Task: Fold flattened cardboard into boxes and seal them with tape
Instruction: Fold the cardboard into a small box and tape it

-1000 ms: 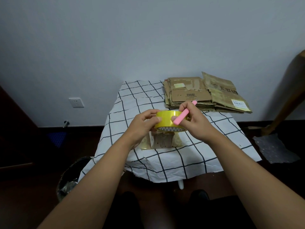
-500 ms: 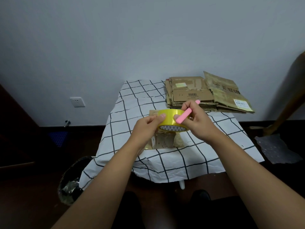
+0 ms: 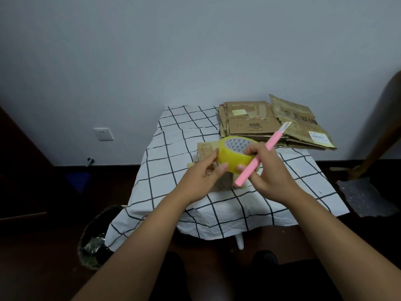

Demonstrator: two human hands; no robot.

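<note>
A yellow roll of tape (image 3: 232,156) hangs above the table, tilted so its open core faces up. My left hand (image 3: 205,178) pinches the roll's near edge with thumb and fingers. My right hand (image 3: 268,170) grips the roll's right side and also holds a pink utility knife (image 3: 259,158), blade tip pointing up and to the right. Under the hands lies a small cardboard box (image 3: 207,148), mostly hidden. A stack of flattened cardboard (image 3: 249,123) sits at the table's back right.
The table wears a white cloth with a black grid (image 3: 173,153). A black bin with a liner (image 3: 95,237) stands on the floor at the left. A wall socket (image 3: 103,134) is at the left, a wooden leg (image 3: 377,144) and grey sheet (image 3: 366,196) at the right.
The roll has tipped so its core now faces upward. The knife has swung to point farther up and right, its blade now showing. My left hand has shifted to the roll's near edge.
</note>
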